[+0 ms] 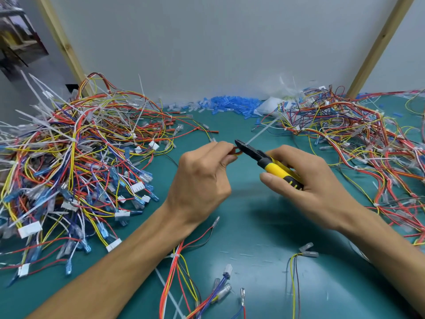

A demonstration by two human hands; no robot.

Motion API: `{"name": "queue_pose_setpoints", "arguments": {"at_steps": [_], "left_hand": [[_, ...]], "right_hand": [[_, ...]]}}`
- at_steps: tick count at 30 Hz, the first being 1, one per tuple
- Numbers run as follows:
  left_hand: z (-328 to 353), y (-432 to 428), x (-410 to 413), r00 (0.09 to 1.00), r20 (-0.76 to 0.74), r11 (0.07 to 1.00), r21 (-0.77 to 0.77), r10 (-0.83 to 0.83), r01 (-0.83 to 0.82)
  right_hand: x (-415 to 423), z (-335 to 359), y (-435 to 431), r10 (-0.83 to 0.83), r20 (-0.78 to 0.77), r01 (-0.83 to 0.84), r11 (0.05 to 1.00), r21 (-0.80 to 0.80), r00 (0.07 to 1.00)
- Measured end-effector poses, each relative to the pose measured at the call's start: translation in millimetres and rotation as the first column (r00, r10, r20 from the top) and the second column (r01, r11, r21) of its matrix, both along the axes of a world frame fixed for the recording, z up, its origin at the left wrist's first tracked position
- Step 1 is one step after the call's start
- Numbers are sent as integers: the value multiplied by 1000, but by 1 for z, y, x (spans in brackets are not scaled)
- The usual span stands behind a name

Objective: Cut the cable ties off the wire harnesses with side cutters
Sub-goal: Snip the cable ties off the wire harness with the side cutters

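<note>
Snipping midway: left hand point(202, 178) pinches red harness loop point(234, 151), right hand point(305, 180) clamps side cutters point(259, 157), blades at cable tie point(262, 132). Tied pile point(76, 157) remains on left; 2nd heap point(358, 134) lies right.

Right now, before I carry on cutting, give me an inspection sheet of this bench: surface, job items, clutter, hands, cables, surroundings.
Surface: teal mat, bare only in the middle.
Job's things: yellow-handled side cutters, tip at a white cable tie on the small wire loop; whether it is cut cannot be told.
Clutter: blue sleeves heaped along the back wall; loose terminals near the front.
Hands: left hand pinches the wire loop; right hand grips the cutters.
Cables: tied harness pile on the left, another harness pile on the right, one harness under the wrists.
Surroundings: grey wall panel, two wooden posts.
</note>
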State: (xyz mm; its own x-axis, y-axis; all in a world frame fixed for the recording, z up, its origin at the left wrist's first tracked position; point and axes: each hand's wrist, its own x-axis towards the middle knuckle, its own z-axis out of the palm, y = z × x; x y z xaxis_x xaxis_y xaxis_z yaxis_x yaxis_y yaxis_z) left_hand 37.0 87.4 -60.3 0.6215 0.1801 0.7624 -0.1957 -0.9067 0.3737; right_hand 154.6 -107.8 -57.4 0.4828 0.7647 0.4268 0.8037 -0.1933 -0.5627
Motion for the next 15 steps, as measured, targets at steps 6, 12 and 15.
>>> {"name": "queue_pose_setpoints", "arguments": {"at_steps": [6,12,15], "left_hand": [[-3,1,1,997,71,1000,-1,1,-1],[-2,-1,0,994,111,999,34,16,-20],[-2,-3,0,993,115,999,33,33,-37]], "right_hand": [[0,-5,1,-48,94,42,997,65,994],[1,-4,0,-64,145,56,996,64,987],[0,-3,0,-53,129,48,998,45,990]]}}
